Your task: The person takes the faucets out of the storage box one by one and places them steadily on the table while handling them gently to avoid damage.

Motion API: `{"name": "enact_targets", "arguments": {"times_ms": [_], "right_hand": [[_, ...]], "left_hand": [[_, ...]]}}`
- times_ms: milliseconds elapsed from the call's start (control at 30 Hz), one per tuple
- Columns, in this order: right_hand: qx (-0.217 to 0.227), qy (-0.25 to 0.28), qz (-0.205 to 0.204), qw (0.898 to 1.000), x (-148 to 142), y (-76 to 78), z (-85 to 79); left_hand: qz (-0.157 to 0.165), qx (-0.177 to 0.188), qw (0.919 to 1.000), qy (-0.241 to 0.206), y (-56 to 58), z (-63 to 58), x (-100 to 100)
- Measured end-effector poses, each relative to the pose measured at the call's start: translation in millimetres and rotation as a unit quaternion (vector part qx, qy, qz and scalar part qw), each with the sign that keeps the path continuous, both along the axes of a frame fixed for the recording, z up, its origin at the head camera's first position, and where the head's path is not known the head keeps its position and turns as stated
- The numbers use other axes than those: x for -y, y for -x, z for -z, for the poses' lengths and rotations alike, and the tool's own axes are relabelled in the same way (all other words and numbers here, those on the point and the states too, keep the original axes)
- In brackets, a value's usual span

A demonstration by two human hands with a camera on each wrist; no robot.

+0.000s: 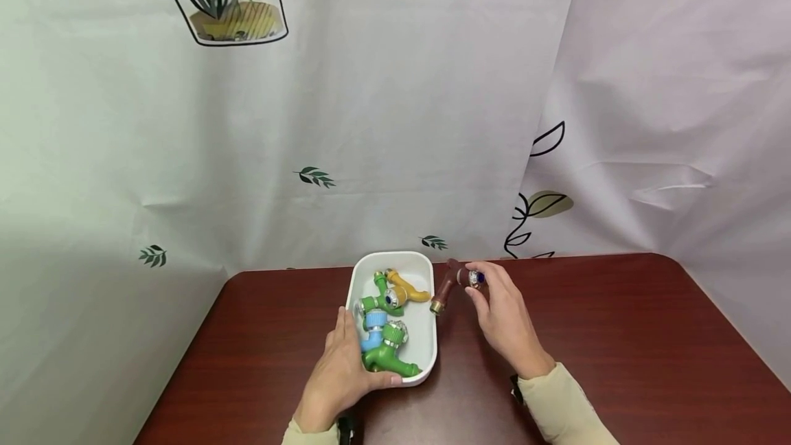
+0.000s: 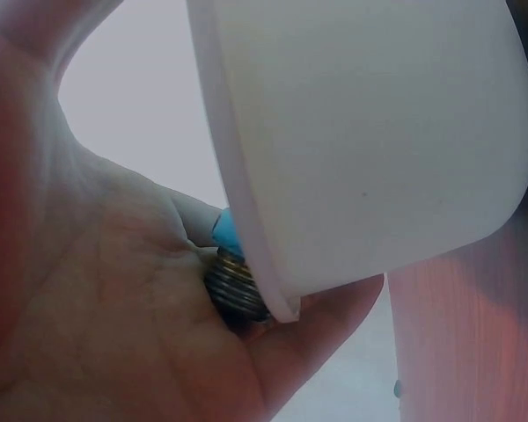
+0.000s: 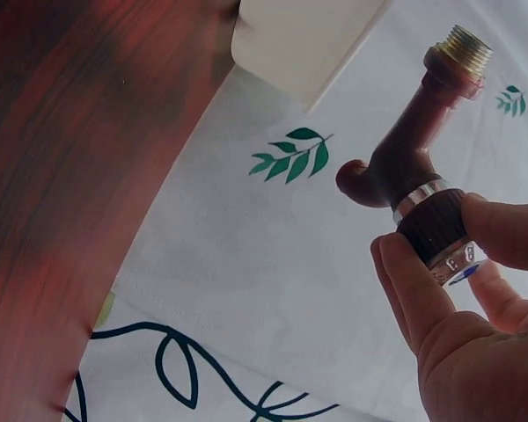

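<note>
My right hand [image 1: 508, 318] pinches a dark brown toy-like tap [image 1: 446, 287] by its knob, just right of the white tray [image 1: 434, 345]. In the right wrist view, the brown tap [image 3: 409, 158] is raised, its brass threaded end pointing up and away from the fingers. Around the tray's near left corner my left hand [image 1: 338, 371] holds on, fingers along the left side and thumb over the near rim. Inside lie a yellow tap [image 1: 408, 288], a blue tap [image 1: 374, 329] and green taps [image 1: 391, 357]. A dark threaded end [image 2: 236, 286] pokes over the rim beside my left palm.
A reddish-brown wooden table [image 1: 587, 335] carries the tray near its far edge. Behind it hangs a pale cloth backdrop [image 1: 383, 122] with printed leaves, which also runs down both sides.
</note>
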State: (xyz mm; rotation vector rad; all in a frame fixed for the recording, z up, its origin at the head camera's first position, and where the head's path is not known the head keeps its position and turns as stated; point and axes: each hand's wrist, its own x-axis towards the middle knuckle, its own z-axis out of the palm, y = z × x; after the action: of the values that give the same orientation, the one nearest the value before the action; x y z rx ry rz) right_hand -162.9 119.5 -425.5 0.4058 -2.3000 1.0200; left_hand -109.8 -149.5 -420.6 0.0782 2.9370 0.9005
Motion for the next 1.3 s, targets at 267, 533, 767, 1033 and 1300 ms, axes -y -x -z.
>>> {"name": "enact_targets", "arguments": {"times_ms": [267, 533, 767, 1033, 1300], "right_hand": [[0.006, 0.002, 0.006, 1.000, -6, 1.4, 3.7], [0.028, 0.000, 0.004, 1.000, -10, 3.3, 7.4], [0.054, -0.003, -0.002, 0.999, -12, 4.4, 9.7], [0.082, -0.015, -0.010, 0.997, -11, 5.6, 15.1], [0.083, -0.025, -0.012, 0.996, -8, 5.3, 21.7]], "left_hand": [[0.004, -0.008, 1.0000, 0.001, -0.6, -2.3, 0], [0.003, -0.003, 1.0000, -0.001, -0.1, -2.6, 1], [0.000, -0.002, 1.0000, -0.005, 0.1, -2.2, 1], [0.000, -0.003, 1.0000, -0.006, 0.1, -1.8, 0], [0.009, -0.013, 0.9999, -0.004, -1.5, -1.5, -1]]}}
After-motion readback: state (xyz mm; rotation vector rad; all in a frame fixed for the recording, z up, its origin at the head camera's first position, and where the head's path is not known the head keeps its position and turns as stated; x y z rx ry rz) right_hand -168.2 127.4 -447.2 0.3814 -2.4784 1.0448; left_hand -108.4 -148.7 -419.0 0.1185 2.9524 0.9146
